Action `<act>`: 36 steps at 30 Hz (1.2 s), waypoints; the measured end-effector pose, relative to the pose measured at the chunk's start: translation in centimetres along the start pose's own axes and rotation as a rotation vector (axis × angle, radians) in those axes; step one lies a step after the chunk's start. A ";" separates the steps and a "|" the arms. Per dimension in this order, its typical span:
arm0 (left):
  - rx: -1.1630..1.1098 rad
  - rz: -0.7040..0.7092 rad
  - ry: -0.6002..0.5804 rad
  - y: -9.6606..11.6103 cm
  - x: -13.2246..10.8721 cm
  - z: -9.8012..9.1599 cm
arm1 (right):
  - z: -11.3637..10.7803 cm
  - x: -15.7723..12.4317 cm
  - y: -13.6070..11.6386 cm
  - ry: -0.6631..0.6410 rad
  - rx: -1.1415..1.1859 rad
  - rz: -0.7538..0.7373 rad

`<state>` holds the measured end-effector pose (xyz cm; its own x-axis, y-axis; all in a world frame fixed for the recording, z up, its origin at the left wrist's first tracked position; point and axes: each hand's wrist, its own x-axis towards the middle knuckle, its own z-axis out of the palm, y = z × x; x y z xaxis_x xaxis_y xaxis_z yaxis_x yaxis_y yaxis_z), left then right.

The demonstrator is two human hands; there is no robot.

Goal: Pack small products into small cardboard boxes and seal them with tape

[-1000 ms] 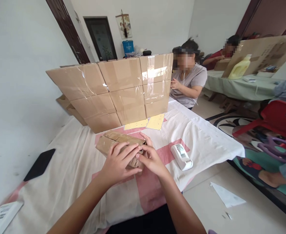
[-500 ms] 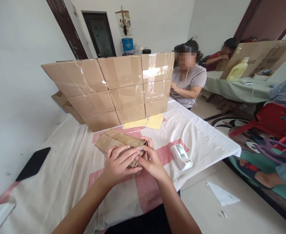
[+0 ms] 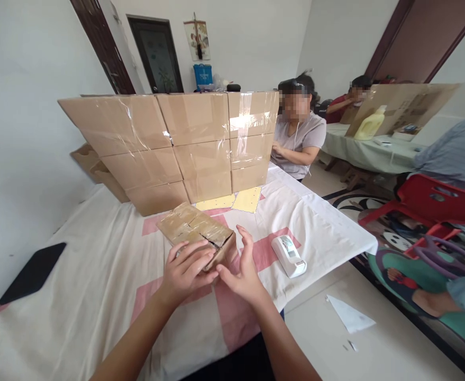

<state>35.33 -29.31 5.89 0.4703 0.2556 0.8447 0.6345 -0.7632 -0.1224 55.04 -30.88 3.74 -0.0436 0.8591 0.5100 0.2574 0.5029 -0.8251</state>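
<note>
A flat brown cardboard box [image 3: 190, 226] wrapped in clear tape lies on the white and pink tablecloth [image 3: 105, 275] in front of me. My left hand [image 3: 187, 270] rests on its near end with the fingers curled over the edge, holding it. My right hand [image 3: 242, 270] is just to the right of the box, fingers spread and raised, touching only the box's near corner.
A wall of stacked taped cartons [image 3: 176, 143] stands behind the box, with two yellow sheets [image 3: 236, 201] at its foot. A white handheld device [image 3: 289, 255] lies to the right, a black phone [image 3: 32, 272] to the left. A seated person [image 3: 298, 137] is at the far end.
The box has been tilted so its top faces me. My right hand has come off the box and opened. The view has shifted slightly to the right.
</note>
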 end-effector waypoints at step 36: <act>-0.084 -0.612 -0.528 -7.4 -8.8 2.0 | -25.0 21.2 20.7 0.244 -0.852 0.235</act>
<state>27.78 -24.70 -1.67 0.2954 0.8726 0.3889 0.8348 -0.4337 0.3392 83.57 -4.61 3.59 0.2803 0.8375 0.4692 0.8629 -0.0057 -0.5054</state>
